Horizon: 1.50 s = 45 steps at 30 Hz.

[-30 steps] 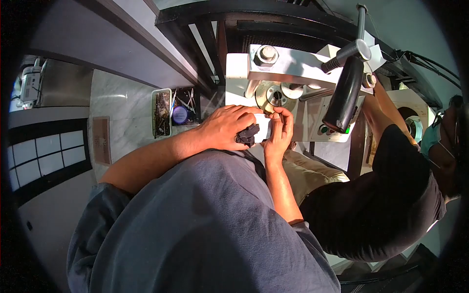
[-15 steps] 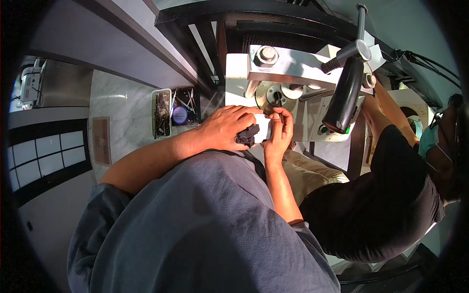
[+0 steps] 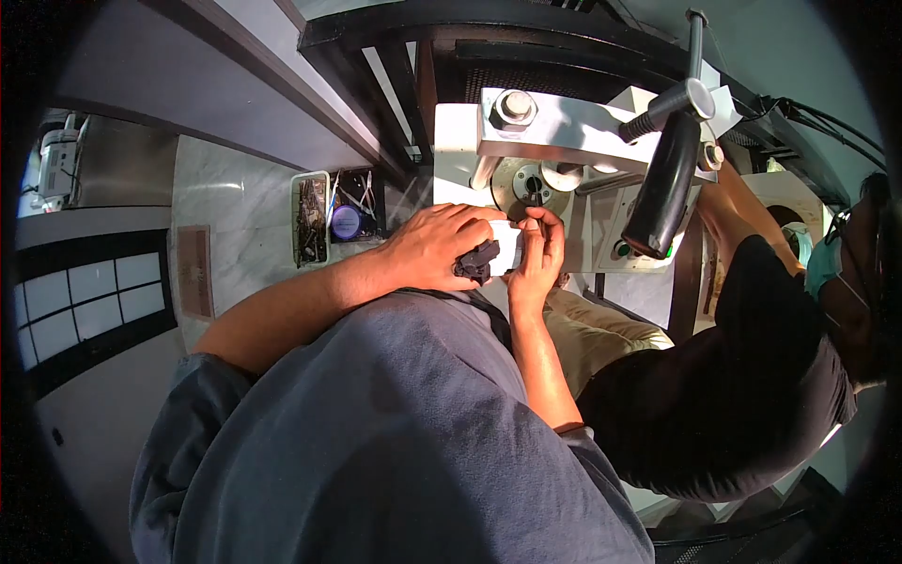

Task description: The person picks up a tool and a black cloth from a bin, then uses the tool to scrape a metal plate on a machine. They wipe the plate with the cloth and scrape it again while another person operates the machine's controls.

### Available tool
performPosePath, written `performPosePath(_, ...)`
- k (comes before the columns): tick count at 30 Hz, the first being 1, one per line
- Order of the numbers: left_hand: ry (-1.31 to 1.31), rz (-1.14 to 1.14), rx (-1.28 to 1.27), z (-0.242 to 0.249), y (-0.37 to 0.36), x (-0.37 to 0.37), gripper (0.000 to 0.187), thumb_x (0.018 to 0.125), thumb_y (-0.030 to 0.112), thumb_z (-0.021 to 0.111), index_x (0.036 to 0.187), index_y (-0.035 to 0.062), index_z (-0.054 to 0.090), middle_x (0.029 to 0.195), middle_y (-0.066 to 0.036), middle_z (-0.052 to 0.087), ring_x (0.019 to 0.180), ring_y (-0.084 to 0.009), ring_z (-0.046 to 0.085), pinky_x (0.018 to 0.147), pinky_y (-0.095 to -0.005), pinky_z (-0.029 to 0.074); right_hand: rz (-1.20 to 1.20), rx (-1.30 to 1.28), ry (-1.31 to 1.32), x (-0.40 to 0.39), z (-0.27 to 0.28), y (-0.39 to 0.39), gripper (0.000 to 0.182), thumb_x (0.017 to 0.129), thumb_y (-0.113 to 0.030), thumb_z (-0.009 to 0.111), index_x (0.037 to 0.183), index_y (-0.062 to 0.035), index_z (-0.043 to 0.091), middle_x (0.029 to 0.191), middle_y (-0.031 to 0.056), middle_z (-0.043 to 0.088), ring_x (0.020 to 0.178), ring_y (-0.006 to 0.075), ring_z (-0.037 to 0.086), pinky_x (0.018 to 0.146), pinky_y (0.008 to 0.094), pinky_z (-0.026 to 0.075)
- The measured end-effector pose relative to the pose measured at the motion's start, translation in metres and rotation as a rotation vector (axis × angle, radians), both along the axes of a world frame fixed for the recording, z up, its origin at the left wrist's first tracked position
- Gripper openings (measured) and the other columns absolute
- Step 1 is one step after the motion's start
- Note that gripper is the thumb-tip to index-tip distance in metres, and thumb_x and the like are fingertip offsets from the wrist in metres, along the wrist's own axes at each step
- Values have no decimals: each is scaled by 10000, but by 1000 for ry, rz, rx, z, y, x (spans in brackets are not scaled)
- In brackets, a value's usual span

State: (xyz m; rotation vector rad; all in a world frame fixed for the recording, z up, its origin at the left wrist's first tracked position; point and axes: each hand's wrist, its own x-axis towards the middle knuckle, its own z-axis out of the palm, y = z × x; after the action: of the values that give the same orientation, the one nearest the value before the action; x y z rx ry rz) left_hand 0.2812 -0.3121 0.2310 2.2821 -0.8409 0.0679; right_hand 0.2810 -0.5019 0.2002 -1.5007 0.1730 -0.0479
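My left hand [image 3: 434, 248] is closed over the near side of the machine, its fingers bent against a white piece [image 3: 508, 246] whose kind I cannot make out. A crumpled black thing [image 3: 477, 262] shows at this hand's fingertips. On the other side of the white piece, my right hand [image 3: 536, 252] has thumb and fingers pinched together. What they hold, if anything, is hidden. Just beyond the fingers is a round metal flange [image 3: 507, 184] with a dark central hole and a thin dark part in it.
A silver bar with a large bolt [image 3: 514, 106] spans the machine, and a black-handled lever [image 3: 665, 179] juts out at right. Beside me a co-worker in a black shirt [image 3: 714, 404] reaches toward the machine. A tray [image 3: 326, 235] and purple-lidded container [image 3: 347, 222] stand left.
My hands stay almost in the same place. The co-worker's head and upper arm have shifted slightly; nothing else visibly differs.
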Motion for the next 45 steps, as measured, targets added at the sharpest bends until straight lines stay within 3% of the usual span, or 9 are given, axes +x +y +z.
performPosePath(24,9,7,25,3,-1,-1,605,680,291,880,1140,82,549,1430,-96,552,1205,-324,608,1008,-479,509,12,63,-16,1,-2,1,198,1052,-139,524,1195,-21,596,1020,45,590,965,127,549,893,275,442)
performPosePath(26,11,8,25,3,-1,-1,606,679,290,880,1141,82,548,1432,-94,550,1210,-324,606,1011,-480,508,-33,55,-56,2,0,3,191,1056,-184,589,1134,-12,611,894,-21,535,782,68,439,705,249,370)
performPosePath(27,10,7,28,5,-1,0,572,706,307,875,1112,78,544,1420,-99,564,1210,-331,610,1001,-483,510,-32,55,-56,2,1,3,191,1056,-184,589,1134,-12,611,894,-21,535,782,68,439,705,249,370)
performPosePath(30,13,7,26,6,-1,0,542,733,324,869,1083,75,537,1409,-101,576,1210,-339,614,993,-487,512,-26,43,-47,1,4,3,195,1056,-184,588,1138,-10,613,899,-18,542,787,71,444,709,251,374)
performPosePath(32,19,9,21,6,-1,0,541,734,323,867,1082,76,536,1411,-99,574,1211,-340,613,993,-489,512,0,-12,4,1,4,1,197,1050,-149,534,1158,-6,617,999,43,589,940,134,543,874,283,444)
performPosePath(34,24,12,18,5,-1,0,610,672,283,870,1145,77,546,1433,-93,550,1216,-333,602,1018,-482,503,-2,-14,-9,1,1,0,197,1051,-147,533,1164,-5,612,996,43,590,935,132,542,866,281,443)
performPosePath(45,29,2,5,2,0,-1,635,651,271,883,1151,70,546,1451,-99,537,1214,-340,599,1016,-484,498,26,69,-28,1,-9,-2,202,1068,-143,526,1211,-10,578,1020,48,619,951,110,542,886,248,421)
